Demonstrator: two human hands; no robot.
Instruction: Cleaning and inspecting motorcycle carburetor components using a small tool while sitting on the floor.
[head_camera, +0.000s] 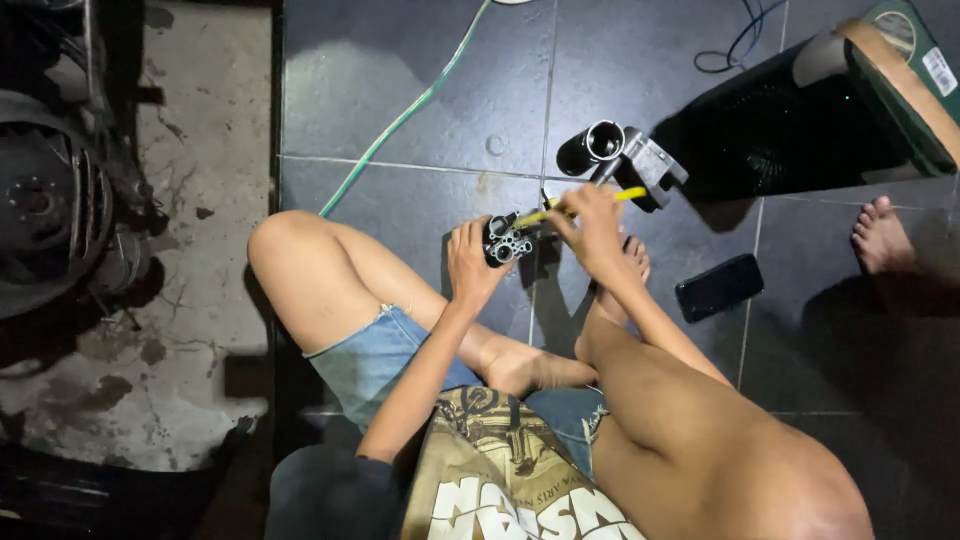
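Dark floor tiles with pale grout lines fill most of the view, giving way on the left to a strip of cracked, stained concrete beside a wheel and engine parts. A person sits cross-legged on the tiles in denim shorts. Their left hand is closed around a small metal engine part with round openings, held up above the floor in front of the knees. Their right hand pinches a yellow-handled tool, whose tip meets the metal part while the handle points away to the right. Just beyond the hands, a grey metal piece with a black tube lies on the floor. A dark phone lies flat on the tiles to the right of the person's foot. A green hose runs diagonally across the tiles from the top towards the left knee. At the upper right stands a black box-shaped object, and another person's bare foot rests near it.
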